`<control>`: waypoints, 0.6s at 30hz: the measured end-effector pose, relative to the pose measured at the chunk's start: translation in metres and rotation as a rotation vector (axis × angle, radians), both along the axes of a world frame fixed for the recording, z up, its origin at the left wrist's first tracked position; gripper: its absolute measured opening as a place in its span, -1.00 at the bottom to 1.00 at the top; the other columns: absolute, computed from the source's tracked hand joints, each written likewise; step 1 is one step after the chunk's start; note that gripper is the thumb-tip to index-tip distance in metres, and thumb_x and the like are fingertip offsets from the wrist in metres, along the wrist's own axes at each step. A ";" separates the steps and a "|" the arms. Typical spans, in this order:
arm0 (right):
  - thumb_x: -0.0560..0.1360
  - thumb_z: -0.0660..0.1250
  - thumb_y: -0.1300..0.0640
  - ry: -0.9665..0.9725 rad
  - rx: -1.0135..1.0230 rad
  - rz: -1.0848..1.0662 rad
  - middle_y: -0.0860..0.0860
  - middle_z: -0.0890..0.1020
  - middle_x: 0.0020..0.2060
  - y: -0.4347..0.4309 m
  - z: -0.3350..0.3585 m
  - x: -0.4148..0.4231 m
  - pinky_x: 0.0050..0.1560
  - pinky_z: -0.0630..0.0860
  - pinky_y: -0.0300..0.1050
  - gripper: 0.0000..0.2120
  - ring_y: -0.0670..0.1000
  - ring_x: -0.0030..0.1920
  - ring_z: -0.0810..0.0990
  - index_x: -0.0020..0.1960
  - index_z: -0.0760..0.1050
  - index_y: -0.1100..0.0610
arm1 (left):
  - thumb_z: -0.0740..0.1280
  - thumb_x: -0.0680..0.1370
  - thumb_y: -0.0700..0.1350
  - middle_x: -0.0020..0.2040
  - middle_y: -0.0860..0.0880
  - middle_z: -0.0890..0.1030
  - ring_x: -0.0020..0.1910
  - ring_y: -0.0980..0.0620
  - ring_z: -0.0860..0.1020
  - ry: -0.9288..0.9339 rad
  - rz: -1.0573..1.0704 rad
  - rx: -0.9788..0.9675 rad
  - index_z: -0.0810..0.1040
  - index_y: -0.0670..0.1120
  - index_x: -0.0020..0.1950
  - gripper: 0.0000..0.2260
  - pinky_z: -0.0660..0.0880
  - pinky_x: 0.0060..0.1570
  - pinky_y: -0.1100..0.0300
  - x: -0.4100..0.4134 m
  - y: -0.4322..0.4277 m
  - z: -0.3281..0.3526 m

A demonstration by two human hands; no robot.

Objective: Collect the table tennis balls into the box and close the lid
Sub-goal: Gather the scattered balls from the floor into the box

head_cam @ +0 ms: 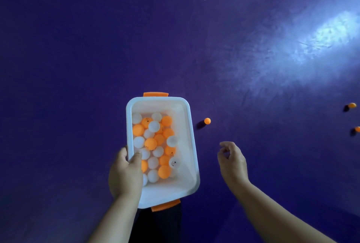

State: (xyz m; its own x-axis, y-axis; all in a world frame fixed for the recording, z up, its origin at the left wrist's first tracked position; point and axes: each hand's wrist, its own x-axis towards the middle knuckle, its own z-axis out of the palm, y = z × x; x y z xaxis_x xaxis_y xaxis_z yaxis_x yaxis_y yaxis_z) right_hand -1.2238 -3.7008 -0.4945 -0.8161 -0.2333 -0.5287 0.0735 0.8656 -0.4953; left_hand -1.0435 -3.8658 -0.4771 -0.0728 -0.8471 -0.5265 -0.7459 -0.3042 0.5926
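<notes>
A white plastic box with orange clips at both short ends is held above a dark blue floor. It holds several orange and white table tennis balls. My left hand grips the box's left rim, thumb inside over the balls. My right hand hovers to the right of the box with fingers loosely curled and nothing in it. One orange ball lies on the floor just right of the box, ahead of my right hand. No lid is in view.
Two more orange balls lie at the far right: one ball and another cut off by the frame edge. A bright light patch glares on the blue floor at the upper right.
</notes>
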 end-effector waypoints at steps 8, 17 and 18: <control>0.54 0.20 0.14 -0.047 0.159 0.116 -0.09 0.49 0.01 -0.048 -0.096 -0.099 -0.25 0.49 -0.11 -0.72 -0.07 -0.13 0.48 0.24 0.39 0.02 | 0.25 0.57 0.00 -0.03 -0.10 0.63 -0.07 -0.14 0.55 -0.065 -0.142 0.026 0.53 -0.05 0.17 -0.76 0.41 -0.22 0.11 -0.092 -0.049 -0.079; 0.50 0.13 0.26 -0.207 0.428 0.416 0.08 0.33 0.21 -0.072 -0.246 -0.161 -0.39 0.37 -0.14 -0.49 0.10 -0.21 0.48 0.41 0.17 0.00 | 0.25 0.57 0.04 0.01 -0.09 0.64 -0.04 -0.12 0.55 -0.125 -0.210 0.033 0.54 -0.05 0.19 -0.73 0.39 -0.21 0.12 -0.155 -0.073 -0.190; 0.50 0.14 0.27 -0.207 0.447 0.442 0.07 0.32 0.22 -0.073 -0.264 -0.167 -0.41 0.37 -0.14 -0.50 0.10 -0.21 0.48 0.40 0.19 0.00 | 0.26 0.56 0.04 -0.01 -0.08 0.64 -0.06 -0.11 0.55 -0.122 -0.208 0.033 0.55 -0.04 0.15 -0.76 0.42 -0.21 0.11 -0.160 -0.074 -0.202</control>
State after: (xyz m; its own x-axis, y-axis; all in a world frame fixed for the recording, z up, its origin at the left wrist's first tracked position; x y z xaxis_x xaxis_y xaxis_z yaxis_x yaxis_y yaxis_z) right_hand -1.3907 -3.7739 -0.7581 -0.5653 -0.2443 -0.7879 -0.2809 0.9551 -0.0946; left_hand -1.2031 -3.9396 -0.6790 -0.1782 -0.8029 -0.5688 -0.8600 -0.1539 0.4866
